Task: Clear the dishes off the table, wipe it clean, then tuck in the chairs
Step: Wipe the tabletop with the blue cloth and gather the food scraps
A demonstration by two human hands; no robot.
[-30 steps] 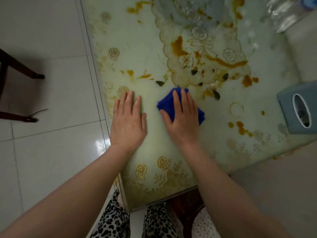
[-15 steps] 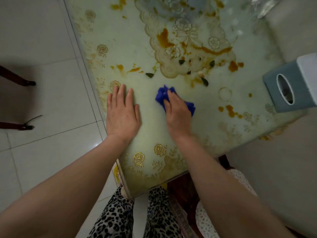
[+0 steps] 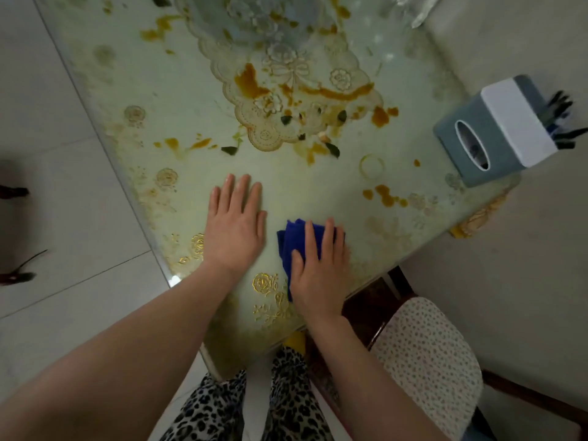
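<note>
A pale green table (image 3: 178, 100) with gold flower prints carries orange sauce stains (image 3: 251, 82) and dark leaf scraps (image 3: 332, 150) around a lace doily (image 3: 296, 74). My right hand (image 3: 319, 272) presses flat on a blue cloth (image 3: 291, 241) near the table's near edge. My left hand (image 3: 235, 222) lies flat, fingers spread, on the bare tabletop just left of the cloth. A chair with a spotted seat cushion (image 3: 426, 361) stands at the lower right, beside the table corner.
A grey and white tissue box (image 3: 496, 132) sits at the table's right edge, with dark items behind it. Clear plastic (image 3: 410, 11) shows at the top. Dark chair legs (image 3: 16, 192) stand on the white tiled floor at left.
My right hand has dragged the blue cloth back toward the near edge, away from the stains. The left hand stays flat on the table. The view has shifted.
</note>
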